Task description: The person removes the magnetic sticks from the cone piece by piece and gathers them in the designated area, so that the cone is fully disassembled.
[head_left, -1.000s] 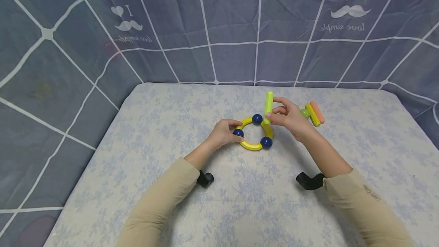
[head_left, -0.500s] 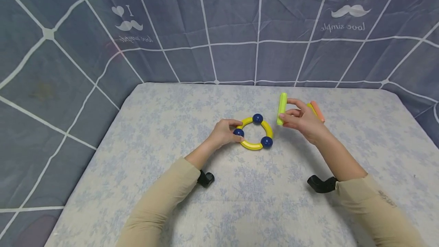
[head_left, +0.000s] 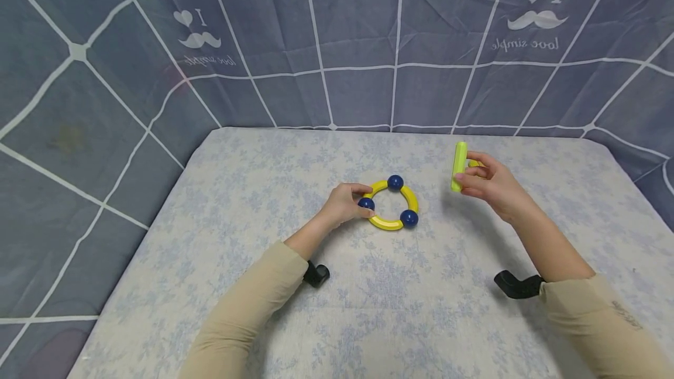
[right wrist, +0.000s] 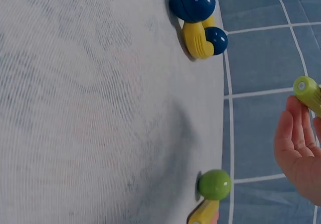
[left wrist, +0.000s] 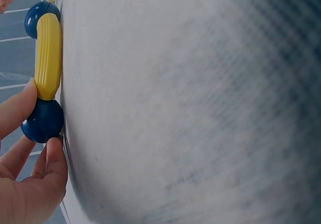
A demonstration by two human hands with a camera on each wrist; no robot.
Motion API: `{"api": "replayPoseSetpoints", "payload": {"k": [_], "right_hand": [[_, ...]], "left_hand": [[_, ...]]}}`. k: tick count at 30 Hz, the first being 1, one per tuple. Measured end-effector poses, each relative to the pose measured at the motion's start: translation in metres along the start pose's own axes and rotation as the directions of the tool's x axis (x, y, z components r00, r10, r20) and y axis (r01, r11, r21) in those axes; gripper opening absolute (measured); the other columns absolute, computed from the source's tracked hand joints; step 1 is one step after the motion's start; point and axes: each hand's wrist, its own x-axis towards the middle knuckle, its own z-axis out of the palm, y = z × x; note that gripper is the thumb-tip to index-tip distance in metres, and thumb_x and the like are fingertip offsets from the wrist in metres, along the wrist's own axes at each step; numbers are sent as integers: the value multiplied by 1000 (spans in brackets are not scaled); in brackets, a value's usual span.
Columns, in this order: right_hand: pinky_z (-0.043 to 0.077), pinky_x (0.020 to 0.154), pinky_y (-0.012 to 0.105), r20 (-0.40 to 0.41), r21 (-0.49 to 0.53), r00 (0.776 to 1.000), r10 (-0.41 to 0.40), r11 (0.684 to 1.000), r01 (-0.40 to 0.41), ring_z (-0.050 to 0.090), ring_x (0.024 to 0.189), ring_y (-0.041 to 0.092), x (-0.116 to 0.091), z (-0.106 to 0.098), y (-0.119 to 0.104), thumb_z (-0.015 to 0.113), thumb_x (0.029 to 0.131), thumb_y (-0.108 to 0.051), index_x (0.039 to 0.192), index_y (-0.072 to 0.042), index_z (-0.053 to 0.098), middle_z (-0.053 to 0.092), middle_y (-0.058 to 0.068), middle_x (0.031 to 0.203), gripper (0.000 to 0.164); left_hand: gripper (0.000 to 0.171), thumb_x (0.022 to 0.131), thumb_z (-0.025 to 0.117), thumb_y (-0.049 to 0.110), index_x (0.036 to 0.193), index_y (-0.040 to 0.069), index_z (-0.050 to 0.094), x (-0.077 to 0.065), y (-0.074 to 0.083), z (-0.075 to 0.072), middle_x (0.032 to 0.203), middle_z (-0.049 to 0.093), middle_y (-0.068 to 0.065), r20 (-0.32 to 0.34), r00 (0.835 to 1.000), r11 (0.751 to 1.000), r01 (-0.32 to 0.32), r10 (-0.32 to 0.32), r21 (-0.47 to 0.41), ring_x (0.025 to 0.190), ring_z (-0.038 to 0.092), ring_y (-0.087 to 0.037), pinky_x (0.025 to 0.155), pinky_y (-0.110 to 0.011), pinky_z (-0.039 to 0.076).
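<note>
Hand (head_left: 497,188) pinching one lime stick (head_left: 459,166), three blue balls (head_left: 409,218)

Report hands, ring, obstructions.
Left hand pinching ring at blue ball. Right hand holding green stick, raised. Ring on table. Right hand blocks head view of green ball.

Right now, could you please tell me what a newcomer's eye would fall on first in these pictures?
Probably the yellow-and-blue ring lying on the table, pinched at its left side by the left hand. Next would likely come the bright lime stick, held nearly upright above the table, right of the ring, by the right hand.
</note>
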Motion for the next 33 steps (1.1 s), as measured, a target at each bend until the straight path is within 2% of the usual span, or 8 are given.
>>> {"api": "replayPoseSetpoints", "payload": {"k": [11,19,26,33], "right_hand": [[53,67,21,-33,50,999,6,999,-4,63,79,5,-6,-21,-1,61,90,-4,137,-6,30,60,-6,87,57],[53,66,21,-50,21,998,35,999,-34,62,77,5,-8,-36,-1,60,91,-6,148,0,15,61,-7,86,73],[52,66,18,-80,-58,995,66,996,-71,60,78,1,-9,-51,2,60,92,-12,149,1,9,58,-10,86,77],[52,64,18,-119,-13,989,91,996,-94,61,75,1,-9,-66,7,61,91,-11,149,0,9,57,-10,83,79]], "left_hand": [[52,74,78,3,123,9,61,0,-1,1,123,57,-7,3,1000,1000,1,-1,-14,109,52,-23,83,-28,49],[51,74,78,4,123,8,62,0,-2,1,122,58,-7,-1,1000,1000,-6,6,-10,110,52,-24,84,-28,49],[51,74,78,4,123,9,62,1,-3,1,121,58,-7,-3,1000,1000,-5,5,6,108,53,-23,83,-28,49],[50,74,78,4,122,9,62,1,-2,1,120,58,-7,-5,1000,1000,-12,12,0,107,53,-23,82,-27,49]]}}
